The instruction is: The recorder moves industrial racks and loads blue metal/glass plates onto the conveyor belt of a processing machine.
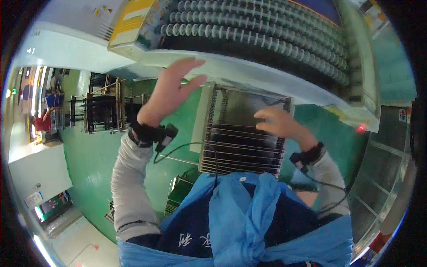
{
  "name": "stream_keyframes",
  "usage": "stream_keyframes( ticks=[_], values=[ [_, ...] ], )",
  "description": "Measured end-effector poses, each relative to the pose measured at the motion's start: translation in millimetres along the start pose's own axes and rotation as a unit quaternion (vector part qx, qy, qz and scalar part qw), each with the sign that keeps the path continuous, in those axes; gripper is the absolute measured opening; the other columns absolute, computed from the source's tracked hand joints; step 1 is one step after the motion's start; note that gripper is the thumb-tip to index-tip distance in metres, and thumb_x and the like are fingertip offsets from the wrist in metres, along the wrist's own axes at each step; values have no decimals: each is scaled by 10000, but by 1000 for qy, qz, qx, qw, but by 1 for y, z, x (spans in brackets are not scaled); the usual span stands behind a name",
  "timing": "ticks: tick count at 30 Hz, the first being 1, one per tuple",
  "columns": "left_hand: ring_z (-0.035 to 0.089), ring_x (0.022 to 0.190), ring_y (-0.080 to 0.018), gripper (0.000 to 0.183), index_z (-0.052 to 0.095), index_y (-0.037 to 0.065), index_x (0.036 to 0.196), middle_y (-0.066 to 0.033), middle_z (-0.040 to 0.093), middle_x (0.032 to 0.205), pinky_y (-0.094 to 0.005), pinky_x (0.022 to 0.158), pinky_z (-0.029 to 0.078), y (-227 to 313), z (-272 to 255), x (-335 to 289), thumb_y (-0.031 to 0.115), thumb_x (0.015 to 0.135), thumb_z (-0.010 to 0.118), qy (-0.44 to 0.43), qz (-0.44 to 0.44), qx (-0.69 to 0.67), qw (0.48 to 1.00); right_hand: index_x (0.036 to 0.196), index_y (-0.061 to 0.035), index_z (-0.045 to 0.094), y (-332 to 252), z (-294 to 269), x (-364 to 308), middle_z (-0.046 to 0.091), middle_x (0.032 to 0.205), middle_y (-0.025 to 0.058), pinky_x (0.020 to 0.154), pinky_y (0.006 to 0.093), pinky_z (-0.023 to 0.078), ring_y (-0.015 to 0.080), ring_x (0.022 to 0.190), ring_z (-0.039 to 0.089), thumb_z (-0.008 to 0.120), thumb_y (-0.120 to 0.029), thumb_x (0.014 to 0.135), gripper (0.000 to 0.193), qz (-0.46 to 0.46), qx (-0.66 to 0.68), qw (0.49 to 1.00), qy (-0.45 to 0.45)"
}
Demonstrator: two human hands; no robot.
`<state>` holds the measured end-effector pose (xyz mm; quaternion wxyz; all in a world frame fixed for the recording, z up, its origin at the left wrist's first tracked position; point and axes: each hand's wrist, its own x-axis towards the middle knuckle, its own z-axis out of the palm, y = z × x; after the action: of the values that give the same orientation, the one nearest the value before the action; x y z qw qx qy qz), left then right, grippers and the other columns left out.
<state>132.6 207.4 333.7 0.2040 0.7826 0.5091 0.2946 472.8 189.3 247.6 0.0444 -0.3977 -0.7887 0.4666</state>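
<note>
- The left hand [171, 86] is raised to the upper left of the rack [207, 129]; its thumb and fingers are spread well apart, and no object is gripped.
- The left fingertips are seen against the pale front frame [249, 66] of the roller machine; whether contact is made cannot be told.
- The right hand [284, 124] is positioned over the right side of the rack, with the fingers pointed leftward, slightly bent and parted; nothing is seen to be held.
- Whether the rack is touched by the right fingertips cannot be determined.
- The rack is located on the green floor [91, 160], in front of the body and below the machine frame in the view; its side rails are joined by rows of thin rods.
- Dark flat contents [244, 138] are seen behind the rods; their count cannot be made out.
- Several rows of pale disc rollers [244, 22] are mounted in the machine.
- A dark band is worn on each wrist, with a cable attached.
- Further dark racks [100, 109] are placed at the left.
</note>
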Motion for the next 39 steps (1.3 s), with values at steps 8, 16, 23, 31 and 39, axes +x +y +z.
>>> stream_keyframes(
  ticks=[8,16,23,31,39],
  values=[
    [615,1026,-206,311,630,21,1140,-120,663,1092,-332,916,455,-2,17,-155,163,864,649,42,-218,-49,974,1089,-59,622,51,77,-18,621,1085,154,888,436,445,345,1040,559,652,-363,811,413,17,-93,995,25],
    [637,1003,-261,339,641,3,1096,-161,672,1049,-353,872,486,4,66,-233,260,875,645,90,-362,-139,917,1041,-39,621,59,82,-6,622,1004,190,821,462,456,393,953,571,653,-243,804,314,-53,-177,983,9],
    [635,1005,-276,381,637,1,1110,-174,666,1065,-364,876,488,11,93,-245,297,869,642,97,-355,-160,916,1019,-25,618,55,85,-6,622,986,203,809,471,459,407,931,576,673,-205,780,305,-132,-187,973,17],
    [646,910,-255,349,638,13,1096,-151,672,1004,-349,809,501,13,105,-251,289,882,637,95,-299,-163,935,867,-78,672,77,106,9,654,850,186,739,494,483,403,803,620,615,-150,744,153,-59,-274,960,28],
    [643,888,-280,364,648,18,1054,-167,673,964,-376,794,488,19,99,-250,345,907,586,64,-310,-189,930,714,-40,601,20,79,-11,621,753,193,636,494,446,400,740,603,568,-121,781,110,-54,-331,937,94]
  ],
)
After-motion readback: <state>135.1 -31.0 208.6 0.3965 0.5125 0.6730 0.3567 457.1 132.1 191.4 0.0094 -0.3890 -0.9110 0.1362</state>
